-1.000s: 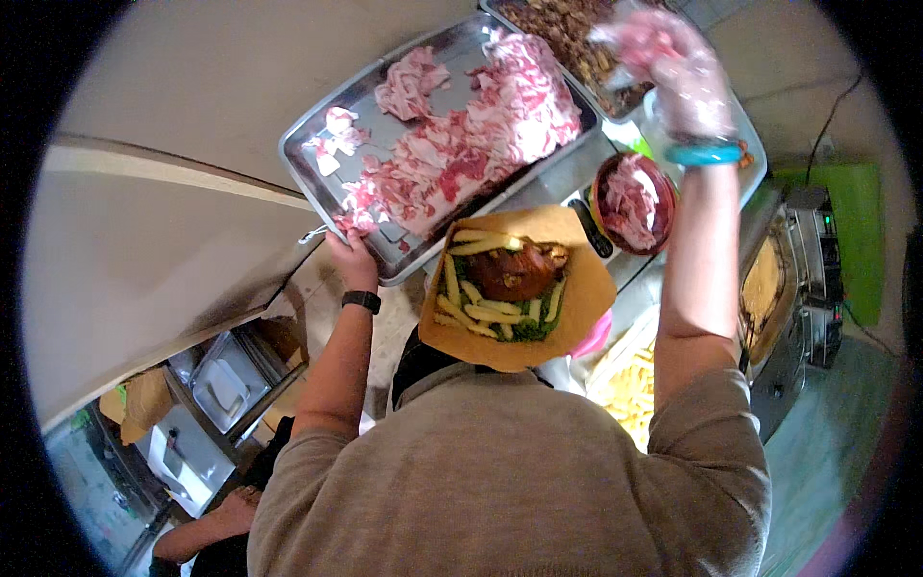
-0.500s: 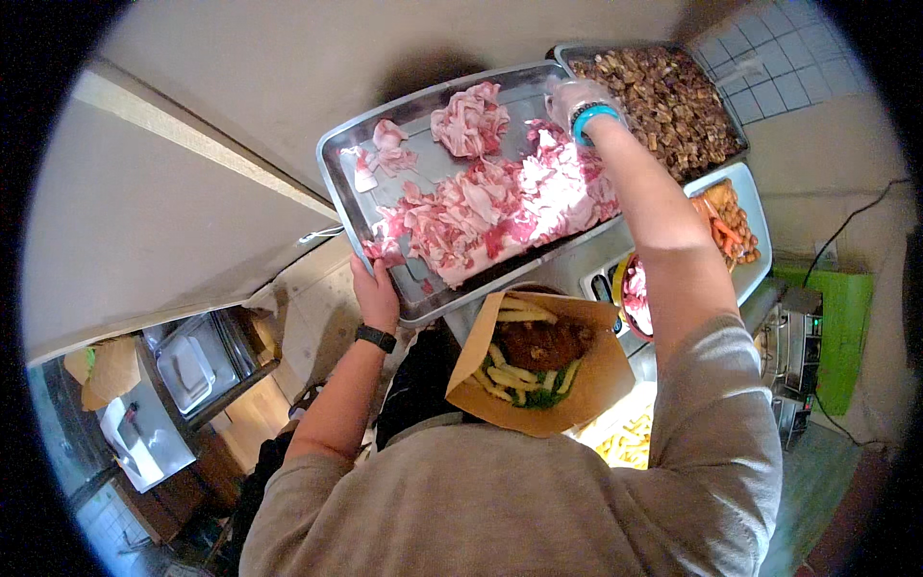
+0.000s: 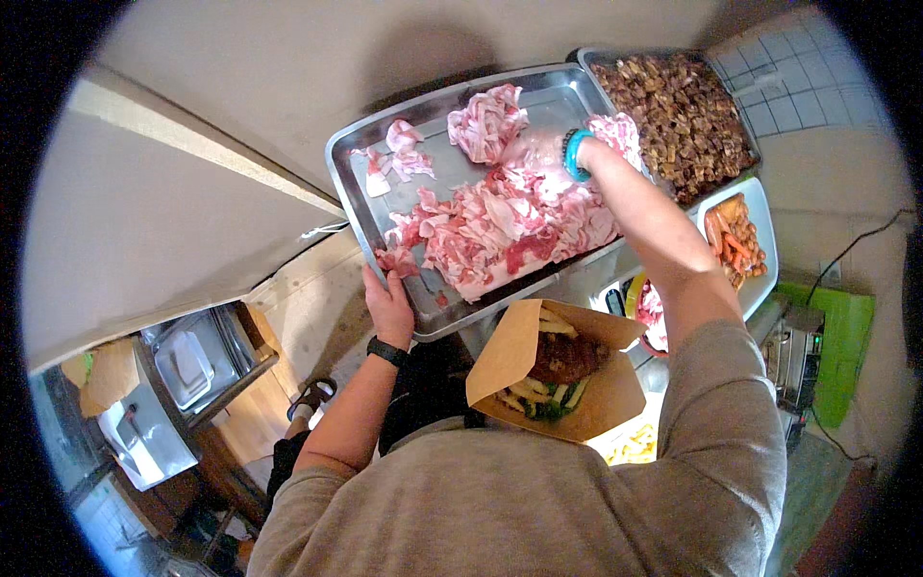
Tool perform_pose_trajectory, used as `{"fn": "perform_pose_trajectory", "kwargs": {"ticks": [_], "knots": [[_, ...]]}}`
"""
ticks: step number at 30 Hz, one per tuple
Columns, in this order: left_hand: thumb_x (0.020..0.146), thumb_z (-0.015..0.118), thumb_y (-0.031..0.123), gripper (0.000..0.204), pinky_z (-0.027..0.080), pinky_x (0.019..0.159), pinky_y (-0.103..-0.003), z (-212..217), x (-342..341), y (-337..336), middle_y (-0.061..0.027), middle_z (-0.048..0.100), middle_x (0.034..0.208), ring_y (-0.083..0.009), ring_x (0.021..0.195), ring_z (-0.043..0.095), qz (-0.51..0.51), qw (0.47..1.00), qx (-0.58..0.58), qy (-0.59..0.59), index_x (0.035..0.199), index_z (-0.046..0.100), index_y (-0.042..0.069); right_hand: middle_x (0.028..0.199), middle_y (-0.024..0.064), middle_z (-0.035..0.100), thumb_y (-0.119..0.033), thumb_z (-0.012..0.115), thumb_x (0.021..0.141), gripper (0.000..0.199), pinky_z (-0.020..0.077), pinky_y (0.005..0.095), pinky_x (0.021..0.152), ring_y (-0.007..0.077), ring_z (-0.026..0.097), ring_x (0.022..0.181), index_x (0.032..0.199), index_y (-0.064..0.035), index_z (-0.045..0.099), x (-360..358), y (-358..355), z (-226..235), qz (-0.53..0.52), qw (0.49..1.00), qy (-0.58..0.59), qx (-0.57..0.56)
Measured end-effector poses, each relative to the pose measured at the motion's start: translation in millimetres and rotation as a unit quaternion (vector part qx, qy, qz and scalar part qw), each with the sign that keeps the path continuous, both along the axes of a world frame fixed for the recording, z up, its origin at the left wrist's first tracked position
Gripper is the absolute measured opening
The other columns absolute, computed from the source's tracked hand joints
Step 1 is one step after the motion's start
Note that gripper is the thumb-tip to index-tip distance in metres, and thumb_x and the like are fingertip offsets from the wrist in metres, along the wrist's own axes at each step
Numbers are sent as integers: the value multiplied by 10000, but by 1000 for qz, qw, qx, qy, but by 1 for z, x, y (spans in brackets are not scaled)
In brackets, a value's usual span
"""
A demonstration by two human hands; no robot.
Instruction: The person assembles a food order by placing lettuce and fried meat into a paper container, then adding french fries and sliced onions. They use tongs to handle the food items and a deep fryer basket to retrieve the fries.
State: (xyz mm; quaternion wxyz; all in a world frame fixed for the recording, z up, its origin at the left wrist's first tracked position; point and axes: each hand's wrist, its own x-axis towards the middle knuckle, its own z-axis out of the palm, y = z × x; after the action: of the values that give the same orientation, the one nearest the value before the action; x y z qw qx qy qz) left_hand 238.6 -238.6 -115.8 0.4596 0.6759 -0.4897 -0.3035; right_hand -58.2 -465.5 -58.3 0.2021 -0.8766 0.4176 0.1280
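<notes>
A large metal tray [image 3: 569,93] holds a long heap of raw sliced pink meat [image 3: 490,221]. A separate clump of the slices [image 3: 487,123] lies at its far side, with a few loose pieces to the left. My left hand [image 3: 388,306], with a dark wristband, grips the tray's near left corner by the rim. In the heap's upper middle is my right hand [image 3: 538,152], in a clear glove with a turquoise band at the wrist. Its fingers are blurred and partly hidden among the slices.
A tray of browned chunks [image 3: 678,125] adjoins at far right; a white tray [image 3: 762,271] with carrots sits nearer. Close to my chest is an open cardboard box [image 3: 505,341] of fries, browned meat and greens. A yellow-red bowl [image 3: 635,296] stands beside it.
My right hand has moved left and nearer, from the tray's far right end into the heap's upper middle. Slices now show at the right end. My left hand keeps its hold.
</notes>
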Motion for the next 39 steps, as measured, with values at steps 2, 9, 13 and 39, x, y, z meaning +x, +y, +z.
{"fn": "perform_pose_trajectory", "kwargs": {"ticks": [2,9,13,39], "knots": [[835,427,111,315,375,795,-370,3,1,1,-223,504,977,-337,910,497,0,1000,15,2,1100,373,-49,949,109,606,-215,526,761,300,446,325,744,246,576,813,1048,-144,571,18,21,58,-54,999,6,-5],[839,426,99,339,343,852,-345,-2,10,4,-204,478,1044,-295,946,469,-20,999,28,22,1127,357,-67,967,72,580,-192,544,808,269,458,254,690,138,557,812,1024,-34,565,-31,112,141,-278,878,-389,-14],[833,473,194,324,379,799,-322,0,1,-3,-137,506,960,-240,865,486,-41,999,-27,9,1062,416,-29,1009,85,581,-171,508,822,223,431,264,748,150,548,863,952,-10,591,-60,202,201,-325,825,-356,-297],[900,371,167,347,396,851,-312,234,-81,30,-141,446,1181,-225,1042,463,-416,878,-217,-92,1199,390,-8,907,75,566,-354,531,771,289,463,349,737,229,550,885,915,-105,554,-28,432,186,-478,570,-341,-574]]}}
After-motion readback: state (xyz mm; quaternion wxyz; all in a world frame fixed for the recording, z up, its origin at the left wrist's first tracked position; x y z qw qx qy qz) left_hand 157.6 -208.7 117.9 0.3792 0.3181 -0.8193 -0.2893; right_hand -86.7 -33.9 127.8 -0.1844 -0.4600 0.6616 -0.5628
